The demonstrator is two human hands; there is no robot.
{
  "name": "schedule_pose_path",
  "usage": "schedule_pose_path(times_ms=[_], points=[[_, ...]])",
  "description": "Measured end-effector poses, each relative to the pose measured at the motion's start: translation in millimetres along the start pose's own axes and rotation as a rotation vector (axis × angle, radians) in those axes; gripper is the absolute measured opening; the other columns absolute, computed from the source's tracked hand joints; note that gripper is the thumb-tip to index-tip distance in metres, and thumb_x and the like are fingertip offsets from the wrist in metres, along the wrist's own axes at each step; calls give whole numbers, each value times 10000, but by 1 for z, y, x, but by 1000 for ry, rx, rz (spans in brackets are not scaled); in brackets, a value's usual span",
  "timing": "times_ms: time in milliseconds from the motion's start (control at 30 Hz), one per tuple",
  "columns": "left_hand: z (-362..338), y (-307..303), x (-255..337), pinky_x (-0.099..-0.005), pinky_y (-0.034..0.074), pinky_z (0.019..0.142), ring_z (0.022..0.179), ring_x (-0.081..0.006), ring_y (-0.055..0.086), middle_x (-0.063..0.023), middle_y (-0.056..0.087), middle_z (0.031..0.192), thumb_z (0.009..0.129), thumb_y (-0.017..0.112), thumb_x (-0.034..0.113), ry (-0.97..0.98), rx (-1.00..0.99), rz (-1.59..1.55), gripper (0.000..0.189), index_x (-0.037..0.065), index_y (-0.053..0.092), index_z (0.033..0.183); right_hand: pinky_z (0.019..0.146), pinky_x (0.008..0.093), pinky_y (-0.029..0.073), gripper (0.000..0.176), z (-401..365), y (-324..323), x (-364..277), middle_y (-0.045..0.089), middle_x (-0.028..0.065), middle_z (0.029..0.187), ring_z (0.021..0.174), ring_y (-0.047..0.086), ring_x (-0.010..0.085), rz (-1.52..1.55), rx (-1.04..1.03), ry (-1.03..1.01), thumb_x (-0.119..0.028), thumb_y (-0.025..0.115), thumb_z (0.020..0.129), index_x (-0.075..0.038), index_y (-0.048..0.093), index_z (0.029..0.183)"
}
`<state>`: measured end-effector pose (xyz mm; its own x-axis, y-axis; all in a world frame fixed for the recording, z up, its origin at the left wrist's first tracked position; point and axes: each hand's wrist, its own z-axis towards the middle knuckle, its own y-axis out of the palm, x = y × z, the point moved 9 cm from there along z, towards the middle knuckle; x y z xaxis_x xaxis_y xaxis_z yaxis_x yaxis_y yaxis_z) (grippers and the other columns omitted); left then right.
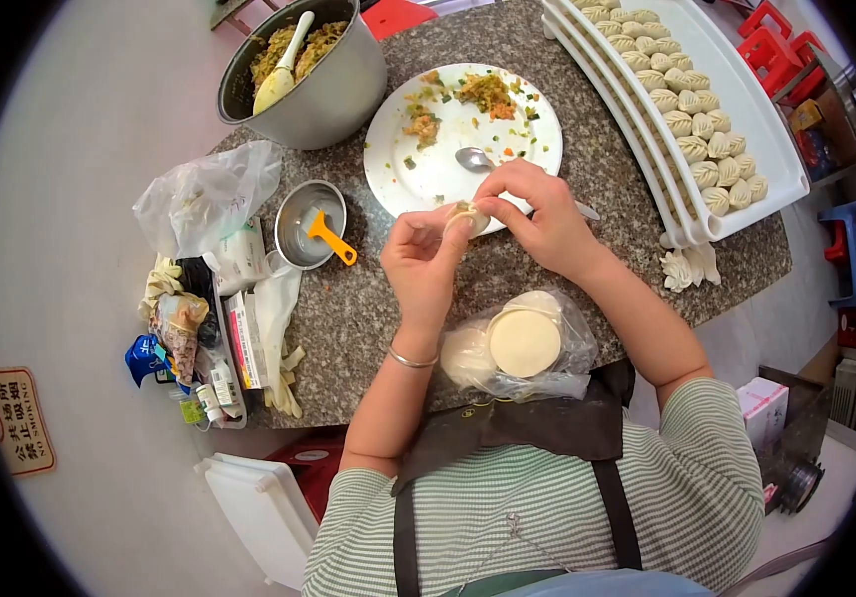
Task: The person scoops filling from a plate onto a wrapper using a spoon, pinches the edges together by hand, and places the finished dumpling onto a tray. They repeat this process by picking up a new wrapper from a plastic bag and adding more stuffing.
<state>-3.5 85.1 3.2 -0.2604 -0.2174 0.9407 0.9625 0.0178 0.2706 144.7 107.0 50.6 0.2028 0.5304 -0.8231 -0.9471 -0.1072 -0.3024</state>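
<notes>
Between my two hands is a dumpling (465,213), its wrapper folded partly around filling that still shows at the top. My left hand (423,254) cups it from below, with the thumb against its side. The fingers of my right hand (537,211) pinch the wrapper's edge. Both hands are over the near rim of a white plate (386,164), which bears scattered filling (488,95) and a metal spoon (472,159). Closer to my body, a stack of round dough wrappers (525,341) lies in an opened clear plastic bag (575,343).
Stacked white trays (747,214) at right carry rows of pleated dumplings (692,104). A pot (348,85) of filling with a white ladle (284,68) stands back left. Nearer are a metal bowl (294,219) with an orange-handled tool (333,239), plastic gloves (274,318) and packets.
</notes>
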Motion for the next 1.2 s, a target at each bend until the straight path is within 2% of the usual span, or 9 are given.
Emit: schedule_pose_path(times_ms=[167, 233, 333, 433, 633, 767, 833, 967, 1200], points=[[2, 1, 4, -247, 527, 806, 910, -135, 641, -128, 680, 1008, 857, 672, -8, 5, 14, -19, 141, -24, 638, 993, 769, 343, 448, 104, 0, -1, -3, 632, 86, 801, 804, 586, 247, -48, 13, -55, -117, 635, 837, -14, 622, 834], [2, 4, -1, -299, 519, 870, 977, -165, 634, -128, 669, 1077, 838, 678, -35, -45, -73, -39, 173, -48, 648, 1008, 773, 346, 450, 96, -1, -4, 11, 628, 91, 797, 805, 588, 253, 98, 17, 123, -108, 632, 836, -13, 618, 827], [1, 5, 0, -309, 514, 878, 994, -169, 627, -124, 672, 1082, 828, 681, -47, 1, -124, -19, 172, -50, 660, 998, 772, 347, 449, 103, 2, -4, 13, 624, 96, 798, 802, 587, 257, 126, -78, 180, -110, 635, 834, -9, 614, 830], [1, 7, 3, -248, 533, 797, 903, -133, 643, -124, 677, 1035, 836, 690, -24, 38, -106, -9, 194, -27, 658, 1027, 769, 346, 448, 111, 1, -2, 4, 626, 93, 804, 794, 588, 259, 29, -65, 58, -113, 643, 830, -7, 610, 836], [0, -3, -4, -268, 526, 839, 926, -151, 651, -141, 679, 1049, 836, 688, -27, -11, 1, -33, 228, -44, 631, 1055, 765, 346, 450, 116, 0, 2, 0, 633, 86, 813, 773, 582, 264, -23, -40, -1, -117, 650, 826, -9, 611, 829], [2, -2, -3, -280, 526, 851, 938, -154, 648, -142, 678, 1051, 832, 686, -37, -49, 6, -6, 200, -41, 648, 1028, 766, 337, 453, 114, -2, -4, 4, 628, 88, 802, 783, 583, 253, -12, 28, 9, -112, 655, 826, -6, 614, 839], [2, 3, -2, -262, 541, 804, 936, -140, 643, -136, 681, 1039, 833, 697, -13, -6, -77, -8, 159, -13, 677, 991, 766, 331, 456, 111, -4, 0, 22, 620, 90, 800, 798, 588, 242, 132, -46, 204, -104, 656, 829, -2, 615, 847], [1, 5, -1, -259, 542, 802, 923, -138, 646, -136, 681, 1045, 835, 697, -6, 25, -86, -48, 132, -13, 692, 966, 766, 330, 457, 116, -1, 0, 16, 614, 92, 805, 811, 589, 232, 112, -69, 170, -106, 654, 834, 1, 609, 846], [-1, -3, -8, -240, 539, 742, 881, -123, 652, -121, 683, 1031, 834, 698, -8, -65, -5, -29, 221, -16, 645, 1049, 767, 341, 460, 118, -2, 4, 4, 616, 105, 816, 815, 587, 258, -2, -43, 62, -105, 650, 828, 4, 604, 835]])
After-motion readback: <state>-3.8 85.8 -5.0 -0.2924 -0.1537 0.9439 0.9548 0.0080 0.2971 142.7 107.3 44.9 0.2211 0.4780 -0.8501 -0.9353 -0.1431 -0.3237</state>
